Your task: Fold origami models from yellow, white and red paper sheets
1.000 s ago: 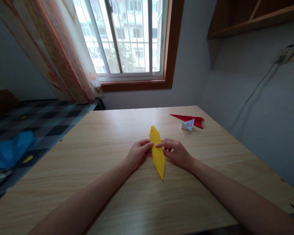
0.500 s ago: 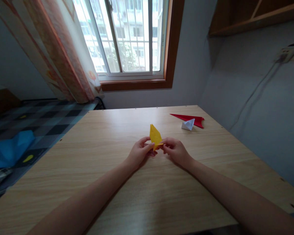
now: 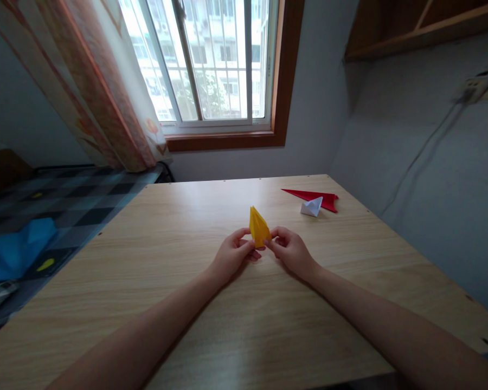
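Yellow paper (image 3: 259,228) folded to a point, mid-frame above the table (image 3: 179,330), left hand (image 3: 235,252) pinching its lower left edge, right hand (image 3: 289,249) gripping its lower right, white paper (image 3: 312,207) before red paper (image 3: 329,201), right of centre

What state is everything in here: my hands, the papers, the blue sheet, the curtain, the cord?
Left hand: fingers closed on the yellow paper's left side.
Right hand: fingertips at its lower right.
Yellow paper: folded, pointed end away from you.
White paper: folded, on the table.
Red paper: folded, partly hidden behind the white.
Blue sheet: creased.
Curtain: gathered left.
Cord: slack.
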`<action>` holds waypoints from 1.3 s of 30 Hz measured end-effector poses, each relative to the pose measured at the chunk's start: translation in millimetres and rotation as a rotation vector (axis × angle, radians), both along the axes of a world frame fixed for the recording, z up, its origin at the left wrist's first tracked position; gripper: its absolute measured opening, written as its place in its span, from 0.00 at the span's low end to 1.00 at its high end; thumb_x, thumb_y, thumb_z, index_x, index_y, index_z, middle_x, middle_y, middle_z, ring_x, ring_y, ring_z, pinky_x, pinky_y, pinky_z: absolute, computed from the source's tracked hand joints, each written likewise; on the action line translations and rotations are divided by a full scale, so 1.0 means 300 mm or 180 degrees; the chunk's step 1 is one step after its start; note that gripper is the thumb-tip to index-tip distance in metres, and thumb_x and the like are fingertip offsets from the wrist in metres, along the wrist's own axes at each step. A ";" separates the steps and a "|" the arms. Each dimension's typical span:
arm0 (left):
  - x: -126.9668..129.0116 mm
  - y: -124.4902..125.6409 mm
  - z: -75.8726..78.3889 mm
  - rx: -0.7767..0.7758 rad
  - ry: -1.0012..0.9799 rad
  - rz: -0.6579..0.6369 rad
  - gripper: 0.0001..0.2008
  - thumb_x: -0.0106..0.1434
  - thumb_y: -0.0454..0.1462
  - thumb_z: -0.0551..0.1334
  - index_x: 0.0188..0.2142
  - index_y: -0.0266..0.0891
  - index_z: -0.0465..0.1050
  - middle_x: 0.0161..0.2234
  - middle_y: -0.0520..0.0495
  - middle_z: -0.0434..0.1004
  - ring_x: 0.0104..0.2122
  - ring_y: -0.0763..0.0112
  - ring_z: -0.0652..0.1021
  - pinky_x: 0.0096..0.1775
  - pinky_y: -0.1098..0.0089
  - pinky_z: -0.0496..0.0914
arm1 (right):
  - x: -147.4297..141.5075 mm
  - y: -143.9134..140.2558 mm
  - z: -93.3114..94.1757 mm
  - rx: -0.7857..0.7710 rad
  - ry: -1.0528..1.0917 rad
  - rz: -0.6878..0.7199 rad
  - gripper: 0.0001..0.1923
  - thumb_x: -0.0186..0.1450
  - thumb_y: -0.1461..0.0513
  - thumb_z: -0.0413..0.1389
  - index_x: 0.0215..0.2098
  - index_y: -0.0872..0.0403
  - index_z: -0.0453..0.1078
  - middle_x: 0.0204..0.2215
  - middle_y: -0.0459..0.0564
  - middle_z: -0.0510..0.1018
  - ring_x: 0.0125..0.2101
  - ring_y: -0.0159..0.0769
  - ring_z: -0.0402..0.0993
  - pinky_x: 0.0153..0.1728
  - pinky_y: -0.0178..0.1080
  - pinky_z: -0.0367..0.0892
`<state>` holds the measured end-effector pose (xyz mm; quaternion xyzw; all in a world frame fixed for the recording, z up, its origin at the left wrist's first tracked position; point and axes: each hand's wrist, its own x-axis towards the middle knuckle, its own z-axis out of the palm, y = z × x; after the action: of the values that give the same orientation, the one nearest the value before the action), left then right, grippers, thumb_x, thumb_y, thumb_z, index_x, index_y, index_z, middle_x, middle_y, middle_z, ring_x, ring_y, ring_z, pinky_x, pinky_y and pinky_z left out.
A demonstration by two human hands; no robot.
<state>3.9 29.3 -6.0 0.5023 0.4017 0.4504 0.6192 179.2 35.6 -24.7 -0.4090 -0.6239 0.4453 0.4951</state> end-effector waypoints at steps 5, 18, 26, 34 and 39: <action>0.002 -0.003 -0.002 0.0033 -0.0020 0.0007 0.24 0.52 0.43 0.70 0.45 0.34 0.69 0.28 0.45 0.82 0.24 0.72 0.78 0.29 0.73 0.71 | -0.005 0.002 -0.005 -0.0152 0.0343 0.0045 0.12 0.58 0.56 0.63 0.31 0.53 0.65 0.21 0.39 0.67 0.17 0.25 0.57 0.17 0.31 0.51; 0.006 -0.015 -0.004 0.0175 -0.0071 -0.0078 0.20 0.59 0.48 0.64 0.44 0.36 0.71 0.37 0.44 0.79 0.30 0.68 0.79 0.30 0.70 0.72 | -0.003 0.016 -0.029 -0.0327 0.0589 0.0081 0.17 0.57 0.52 0.63 0.33 0.51 0.61 0.22 0.39 0.71 0.16 0.26 0.64 0.16 0.30 0.57; 0.007 -0.015 -0.002 0.0348 0.0255 -0.0050 0.19 0.54 0.46 0.69 0.39 0.36 0.71 0.31 0.47 0.79 0.29 0.70 0.78 0.30 0.72 0.71 | -0.011 0.003 -0.012 -0.0329 0.0577 0.0112 0.17 0.56 0.53 0.64 0.32 0.52 0.61 0.21 0.38 0.69 0.15 0.25 0.64 0.15 0.29 0.58; 0.009 -0.021 0.009 0.0303 0.0244 0.0174 0.17 0.54 0.47 0.69 0.33 0.36 0.72 0.27 0.50 0.75 0.23 0.73 0.74 0.24 0.74 0.68 | -0.012 -0.002 -0.004 -0.0416 0.0714 0.0326 0.22 0.56 0.53 0.64 0.39 0.50 0.58 0.26 0.38 0.73 0.17 0.25 0.65 0.17 0.29 0.60; 0.007 -0.020 0.004 0.0333 0.0285 0.0081 0.16 0.54 0.46 0.69 0.33 0.36 0.73 0.27 0.50 0.74 0.24 0.73 0.74 0.25 0.74 0.68 | -0.007 0.004 -0.006 -0.0470 0.0634 0.0447 0.21 0.58 0.51 0.62 0.44 0.51 0.63 0.24 0.38 0.70 0.16 0.25 0.63 0.17 0.30 0.59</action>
<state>5.9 23.3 -4.7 0.5486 0.4113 0.4557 0.5677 177.2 36.8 -26.4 -0.3535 -0.5642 0.5620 0.4907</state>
